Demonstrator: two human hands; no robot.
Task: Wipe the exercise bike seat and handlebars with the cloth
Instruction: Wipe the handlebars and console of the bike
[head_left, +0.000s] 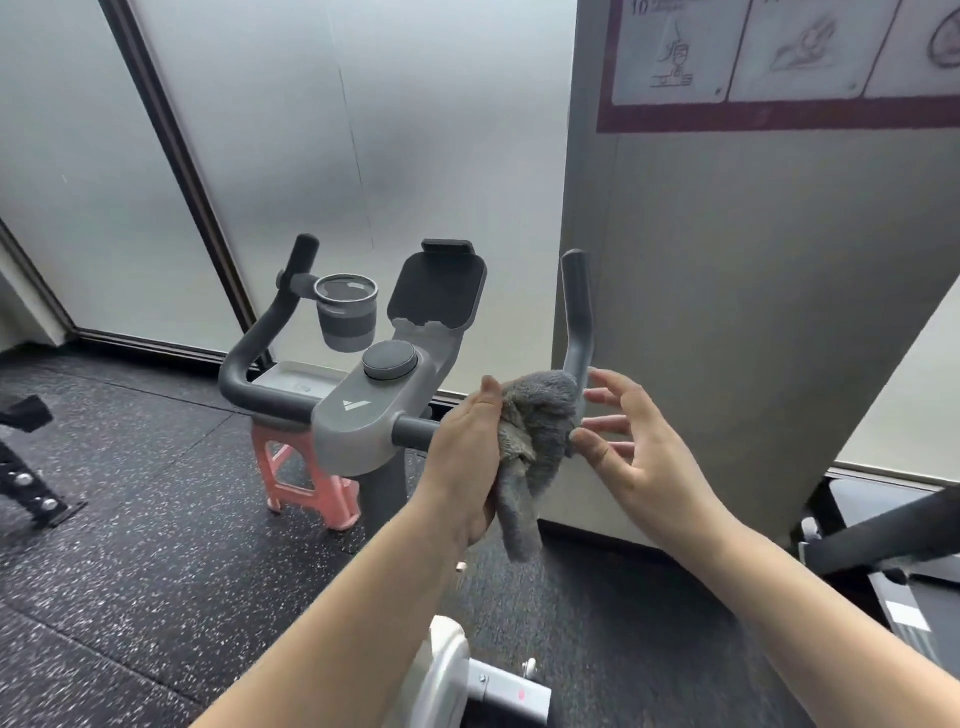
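Observation:
A grey fluffy cloth is wrapped around the bend of the bike's right handlebar, its tail hanging down. My left hand grips the cloth against the bar from the left. Just right of the cloth, my right hand has its fingers spread, and its thumb and fingertips touch the cloth's edge. The left handlebar curves up at the left. Between the bars sits the grey console with a round knob. The seat is out of view.
A grey cup holder and a dark tablet holder stand on the console. A pink stool sits behind the bike post. A grey pillar rises close on the right, dark equipment beside it. Frosted glass panels lie ahead.

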